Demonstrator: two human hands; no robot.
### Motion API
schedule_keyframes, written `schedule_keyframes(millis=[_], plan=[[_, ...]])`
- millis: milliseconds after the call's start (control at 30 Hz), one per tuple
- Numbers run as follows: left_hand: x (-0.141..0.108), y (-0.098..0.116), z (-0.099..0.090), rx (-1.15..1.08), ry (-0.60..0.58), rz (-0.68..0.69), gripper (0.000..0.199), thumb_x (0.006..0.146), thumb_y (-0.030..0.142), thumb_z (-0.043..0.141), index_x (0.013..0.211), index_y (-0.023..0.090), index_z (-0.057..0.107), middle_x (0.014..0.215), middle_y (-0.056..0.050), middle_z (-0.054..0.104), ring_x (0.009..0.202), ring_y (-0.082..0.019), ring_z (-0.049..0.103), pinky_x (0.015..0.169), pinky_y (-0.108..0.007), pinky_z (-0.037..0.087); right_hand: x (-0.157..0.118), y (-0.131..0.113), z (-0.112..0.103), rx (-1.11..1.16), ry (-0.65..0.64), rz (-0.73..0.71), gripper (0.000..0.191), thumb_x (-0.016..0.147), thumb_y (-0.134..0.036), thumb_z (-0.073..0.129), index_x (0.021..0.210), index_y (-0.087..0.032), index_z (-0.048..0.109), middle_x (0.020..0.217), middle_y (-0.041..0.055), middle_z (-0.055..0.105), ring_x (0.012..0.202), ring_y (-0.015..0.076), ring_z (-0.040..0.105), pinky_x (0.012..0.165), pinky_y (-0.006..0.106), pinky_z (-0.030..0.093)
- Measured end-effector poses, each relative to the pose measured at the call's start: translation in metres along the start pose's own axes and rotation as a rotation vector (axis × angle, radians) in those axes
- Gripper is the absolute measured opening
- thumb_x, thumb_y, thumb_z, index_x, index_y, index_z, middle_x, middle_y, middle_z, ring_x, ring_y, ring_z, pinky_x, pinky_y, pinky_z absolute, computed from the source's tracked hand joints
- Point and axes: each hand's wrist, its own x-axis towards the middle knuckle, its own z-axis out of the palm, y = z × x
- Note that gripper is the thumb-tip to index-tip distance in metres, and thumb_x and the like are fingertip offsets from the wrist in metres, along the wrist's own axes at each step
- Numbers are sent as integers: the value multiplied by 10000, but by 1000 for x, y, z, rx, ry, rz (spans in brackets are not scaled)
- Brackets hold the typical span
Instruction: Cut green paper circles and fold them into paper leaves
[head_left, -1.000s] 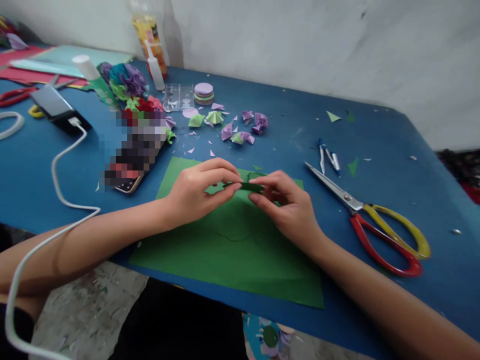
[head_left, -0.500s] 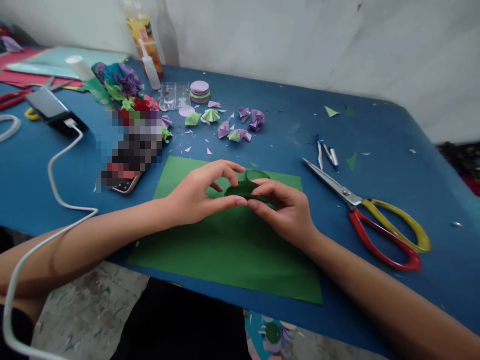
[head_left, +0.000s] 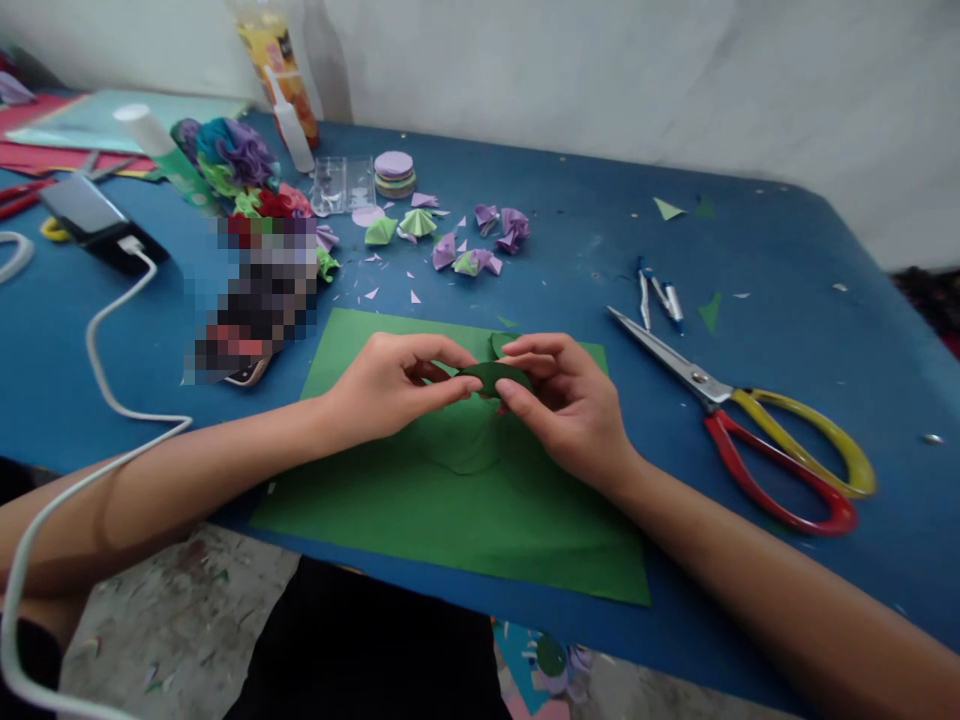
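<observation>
Green paper piece [head_left: 493, 378] pinched at both ends

My left hand [head_left: 394, 385] has one end between thumb and fingers, and my right hand [head_left: 581, 405] has the other, its thumb laid on the near face. Both grips are narrow. The piece is dark and curved, raised above the far half of a green sheet [head_left: 450, 510], which lies by the near edge of the surface [head_left: 577, 260]. Another green piece [head_left: 501, 343] shows just beyond my fingers, partly hidden.

Right of the sheet lie scissors [head_left: 701, 380] with one red and one yellow handle, blades together. Beside their tips is a silver-and-blue tool [head_left: 660, 298]. Folded purple and green papers [head_left: 476, 262] sit beyond the sheet. A phone [head_left: 251, 365], partly blurred out, is near its far left corner.
</observation>
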Motion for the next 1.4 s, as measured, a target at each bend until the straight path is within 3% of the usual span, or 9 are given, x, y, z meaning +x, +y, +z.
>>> schedule_keyframes(millis=[700,833,1067,1267,1400], plan=[[0,1,-1,-59,-11,-97,172,726,262,724,825,131,676,692,-32,714,645,-151,701,516,-195,574,0,1,1,-64,7,-18,188,806,-190,625,982,-208,562,847,3,684,704,108,661,574,211,534],[1,1,-1,-60,-64,-121,187,738,276,711,840,128,658,696,-37,706,584,-130,666,505,-208,546,-2,-1,2,-167,3,-82,165,813,-165,600,969,-210,573,890,15,685,794,134,685,618,226,552],[0,-1,-2,-98,-269,-207,245,762,278,681,947,136,607,716,-41,707,547,-111,623,488,-209,504,-5,0,3,-362,-124,-251,219,817,-112,548,1009,-213,573,947,25,707,812,137,697,716,236,567],[2,3,-3,-77,-283,-298,264,743,285,683,950,122,672,712,-49,717,647,-140,669,493,-179,518,-5,2,2,-406,-130,-337,220,826,-87,541,1014,-195,577,948,33,708,808,118,688,725,199,547],[1,3,-4,-15,-236,-245,263,743,264,681,964,126,714,657,-30,713,560,-103,627,506,-173,523,-6,3,3,-418,-98,-343,217,821,-88,560,1008,-197,581,940,31,705,790,119,679,708,202,539]])
